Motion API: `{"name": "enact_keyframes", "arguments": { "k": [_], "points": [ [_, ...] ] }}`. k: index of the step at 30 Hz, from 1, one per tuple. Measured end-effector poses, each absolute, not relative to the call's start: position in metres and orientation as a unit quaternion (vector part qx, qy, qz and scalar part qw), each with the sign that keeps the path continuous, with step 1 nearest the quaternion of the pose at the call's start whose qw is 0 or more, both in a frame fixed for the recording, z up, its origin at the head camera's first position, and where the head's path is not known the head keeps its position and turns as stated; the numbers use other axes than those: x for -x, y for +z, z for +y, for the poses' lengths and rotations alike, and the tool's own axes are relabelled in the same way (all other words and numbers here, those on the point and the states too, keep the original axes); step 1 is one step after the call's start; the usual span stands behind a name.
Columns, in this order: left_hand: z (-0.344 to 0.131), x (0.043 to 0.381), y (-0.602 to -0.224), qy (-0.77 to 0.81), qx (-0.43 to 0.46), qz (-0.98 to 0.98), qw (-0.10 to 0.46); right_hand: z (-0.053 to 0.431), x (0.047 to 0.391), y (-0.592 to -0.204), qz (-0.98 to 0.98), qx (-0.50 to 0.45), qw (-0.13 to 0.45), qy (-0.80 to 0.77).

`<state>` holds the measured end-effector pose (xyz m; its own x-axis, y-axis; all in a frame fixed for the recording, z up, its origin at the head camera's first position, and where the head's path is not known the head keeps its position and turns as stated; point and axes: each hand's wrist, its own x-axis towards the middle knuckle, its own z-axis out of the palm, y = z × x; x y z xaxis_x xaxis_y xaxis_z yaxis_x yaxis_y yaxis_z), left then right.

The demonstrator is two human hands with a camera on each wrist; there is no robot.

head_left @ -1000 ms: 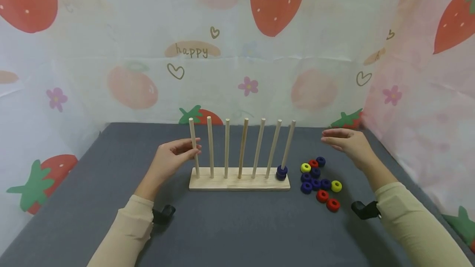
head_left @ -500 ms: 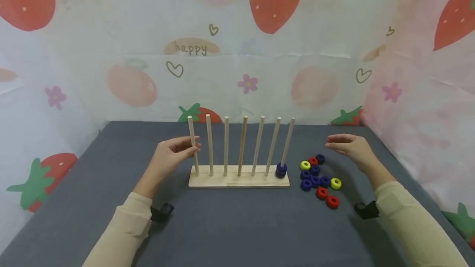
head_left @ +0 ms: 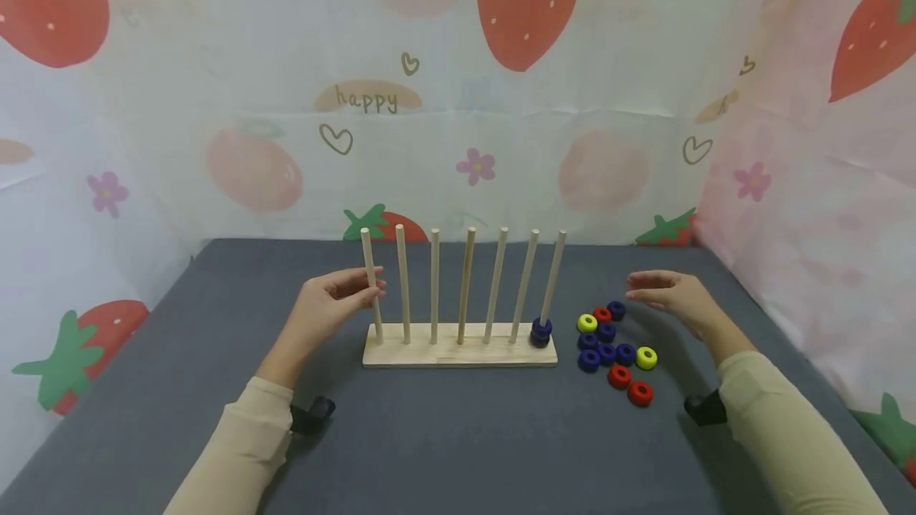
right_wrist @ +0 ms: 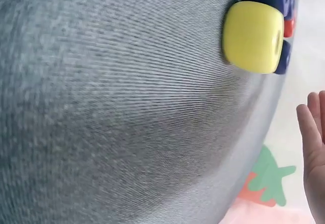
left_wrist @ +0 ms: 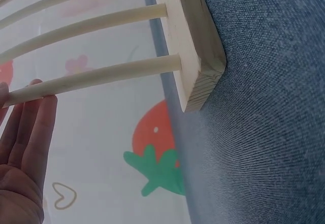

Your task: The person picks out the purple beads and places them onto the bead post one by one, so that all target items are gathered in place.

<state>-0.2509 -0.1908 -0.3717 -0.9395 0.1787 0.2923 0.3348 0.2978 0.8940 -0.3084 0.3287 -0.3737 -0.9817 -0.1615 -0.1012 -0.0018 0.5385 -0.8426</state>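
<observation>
A wooden peg rack (head_left: 459,354) stands upright on the grey table with a row of several thin pegs. My left hand (head_left: 331,304) pinches its leftmost peg (head_left: 370,280) between thumb and fingers; the left wrist view shows the fingertips (left_wrist: 48,102) against that peg's upper part. Two dark blue beads (head_left: 541,332) are stacked at the foot of the rightmost peg. To the right of the rack, several loose blue, red and yellow beads lie on the table. My right hand (head_left: 676,298) is held above and behind them, fingers extended, holding nothing. A yellow bead (right_wrist: 254,37) looms large in the right wrist view.
The loose group includes a red bead (head_left: 640,393) nearest the front and a blue bead (head_left: 616,310) at the back. A strawberry-printed cloth (head_left: 529,181) hangs behind the table (head_left: 458,451). Dark wrist straps (head_left: 312,415) stick out below both sleeves.
My right hand has drifted slightly right and lower near the loose beads. My left hand keeps its hold on the leftmost peg. The beads and rack stay where they were.
</observation>
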Motion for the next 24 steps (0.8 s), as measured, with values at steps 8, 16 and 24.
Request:
{"name": "enact_keyframes", "arguments": {
  "k": [8,16,24],
  "points": [
    [-0.192,0.250,-0.373,-0.579,0.154,-0.798,0.064,0.325,0.313,-0.380,0.874,0.044,0.101,-0.473],
    [-0.190,0.250,-0.373,-0.575,0.152,-0.801,0.071,0.323,0.317,-0.383,0.871,0.039,0.127,-0.473],
    [-0.190,0.250,-0.374,-0.571,0.155,-0.802,0.078,0.320,0.320,-0.391,0.874,0.033,0.150,-0.461]
  ]
}}
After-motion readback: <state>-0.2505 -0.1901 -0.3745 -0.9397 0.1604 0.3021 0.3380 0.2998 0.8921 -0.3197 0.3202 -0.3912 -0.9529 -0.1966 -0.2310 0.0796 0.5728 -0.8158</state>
